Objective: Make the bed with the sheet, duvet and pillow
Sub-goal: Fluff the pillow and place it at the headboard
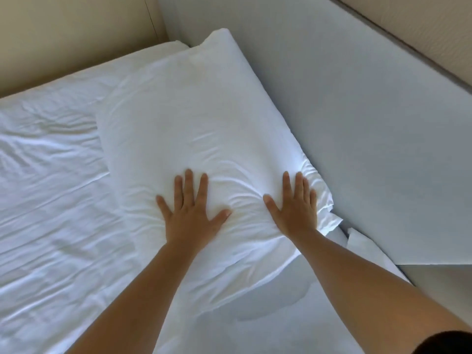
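Observation:
A white pillow [194,123] lies at the head of the bed, its long side against the white headboard panel [357,123]. My left hand [191,210] presses flat on the pillow's near end, fingers spread. My right hand [293,208] presses flat beside it, near the pillow's right edge. Wrinkles fan out in the pillowcase around both palms. A creased white duvet [51,200] covers the bed to the left of the pillow. A smooth white sheet [293,315] shows under my forearms at the near side.
A beige wall [76,34] runs along the far side of the bed. Beige wall also rises behind the headboard panel at the upper right [421,29]. A loose flap of white fabric [362,241] sticks up between the pillow's corner and the headboard.

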Demonstrator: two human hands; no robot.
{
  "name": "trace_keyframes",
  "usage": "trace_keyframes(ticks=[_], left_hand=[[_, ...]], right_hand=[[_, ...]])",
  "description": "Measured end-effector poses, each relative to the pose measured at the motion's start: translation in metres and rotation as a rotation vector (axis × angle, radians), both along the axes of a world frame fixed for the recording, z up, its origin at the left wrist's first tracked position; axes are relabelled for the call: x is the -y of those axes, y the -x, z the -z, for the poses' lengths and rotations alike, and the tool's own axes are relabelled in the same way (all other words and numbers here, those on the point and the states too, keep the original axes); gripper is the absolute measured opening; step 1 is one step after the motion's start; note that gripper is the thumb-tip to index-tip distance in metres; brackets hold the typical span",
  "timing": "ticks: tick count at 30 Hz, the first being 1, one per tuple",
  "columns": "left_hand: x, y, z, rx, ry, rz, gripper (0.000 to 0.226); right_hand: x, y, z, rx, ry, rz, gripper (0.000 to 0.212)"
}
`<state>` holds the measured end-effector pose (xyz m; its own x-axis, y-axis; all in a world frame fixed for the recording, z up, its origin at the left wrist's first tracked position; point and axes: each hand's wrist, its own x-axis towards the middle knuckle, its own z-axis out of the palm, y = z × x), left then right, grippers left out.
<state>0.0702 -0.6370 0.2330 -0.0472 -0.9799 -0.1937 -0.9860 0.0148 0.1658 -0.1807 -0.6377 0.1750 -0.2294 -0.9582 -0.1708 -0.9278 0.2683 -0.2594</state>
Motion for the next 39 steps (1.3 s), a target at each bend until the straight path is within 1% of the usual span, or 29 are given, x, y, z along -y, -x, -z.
trace_keyframes(ticks=[2, 4, 8, 10, 12, 14, 17, 21, 23, 25, 27, 29, 32, 34, 35, 37, 38, 39], left_hand=[[-0.026, -0.001, -0.002, -0.031, -0.008, -0.038, 0.090], [-0.046, -0.002, -0.013, -0.057, -0.011, -0.049, 0.085], [-0.095, 0.012, -0.049, -0.112, -0.093, -0.008, 0.082], [-0.133, 0.029, -0.071, -0.205, -0.121, -0.005, 0.083], [-0.180, 0.053, -0.089, -0.352, -0.136, 0.010, 0.084], [-0.235, 0.081, -0.099, -0.456, -0.149, 0.039, 0.085], [-0.319, 0.123, -0.092, -0.526, -0.224, 0.030, 0.084], [-0.408, 0.164, -0.060, -0.594, -0.431, -0.051, 0.090], [-0.434, 0.178, -0.043, -0.610, -0.493, -0.156, 0.092], [-0.449, 0.190, -0.024, -0.586, -0.583, -0.238, 0.101], [-0.459, 0.204, -0.005, -0.567, -0.721, -0.271, 0.110], [-0.464, 0.220, 0.009, -0.574, -0.819, -0.374, 0.111], [-0.466, 0.241, 0.023, -0.610, -0.785, -0.649, 0.114], [-0.467, 0.253, 0.036, -0.685, -0.746, -0.803, 0.121], [-0.470, 0.259, 0.042, -0.704, -0.721, -0.848, 0.123], [-0.474, 0.271, 0.052, -0.732, -0.629, -0.872, 0.123], [-0.475, 0.275, 0.057, -0.745, -0.600, -0.898, 0.126], [-0.476, 0.276, 0.062, -0.762, -0.581, -0.917, 0.137]], right_hand=[[-0.024, 0.003, -0.013, 0.022, -0.041, -0.033, 0.088], [-0.043, 0.008, -0.036, 0.085, -0.071, -0.075, 0.084], [-0.098, 0.032, -0.105, 0.309, -0.032, -0.142, 0.069], [-0.147, 0.051, -0.136, 0.362, -0.041, -0.135, 0.065], [-0.202, 0.075, -0.153, 0.340, -0.074, -0.102, 0.061], [-0.260, 0.101, -0.157, 0.320, -0.142, -0.068, 0.059], [-0.349, 0.147, -0.148, 0.301, -0.215, 0.013, 0.057], [-0.459, 0.210, -0.121, 0.244, -0.323, 0.184, 0.059], [-0.504, 0.237, -0.108, 0.213, -0.365, 0.267, 0.061], [-0.539, 0.260, -0.095, 0.181, -0.386, 0.348, 0.064], [-0.561, 0.280, -0.084, 0.159, -0.399, 0.411, 0.068], [-0.570, 0.299, -0.071, 0.147, -0.409, 0.455, 0.072], [-0.566, 0.322, -0.053, 0.178, -0.369, 0.559, 0.084], [-0.558, 0.329, -0.039, 0.233, -0.342, 0.617, 0.095], [-0.554, 0.330, -0.031, 0.239, -0.348, 0.625, 0.098], [-0.550, 0.328, -0.018, 0.191, -0.369, 0.634, 0.098], [-0.550, 0.327, -0.012, 0.154, -0.357, 0.639, 0.098], [-0.549, 0.326, -0.008, 0.125, -0.331, 0.647, 0.096]])
